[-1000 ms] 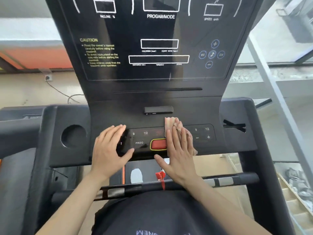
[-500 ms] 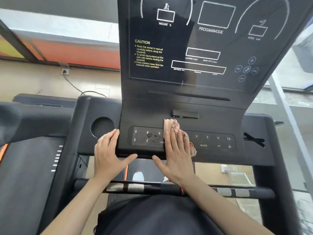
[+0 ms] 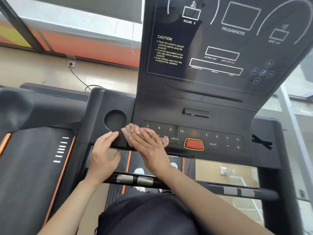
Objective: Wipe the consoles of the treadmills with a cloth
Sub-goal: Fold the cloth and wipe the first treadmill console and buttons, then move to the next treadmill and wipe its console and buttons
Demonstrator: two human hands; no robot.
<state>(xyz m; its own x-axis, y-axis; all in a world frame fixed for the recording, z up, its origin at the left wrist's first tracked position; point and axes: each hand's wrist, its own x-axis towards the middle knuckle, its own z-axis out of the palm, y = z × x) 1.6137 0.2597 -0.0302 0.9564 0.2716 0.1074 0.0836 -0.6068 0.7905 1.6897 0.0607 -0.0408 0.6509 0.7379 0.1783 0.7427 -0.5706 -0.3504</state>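
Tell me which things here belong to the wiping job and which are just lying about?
In the job: console, pink cloth, right hand pressing it, left hand resting on the console's edge.
Just around: cup holder, wall socket, handlebar, neighbouring treadmill.

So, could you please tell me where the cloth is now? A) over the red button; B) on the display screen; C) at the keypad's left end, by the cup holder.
C: the right hand presses the cloth beside the cup holder, and the red button lies uncovered.
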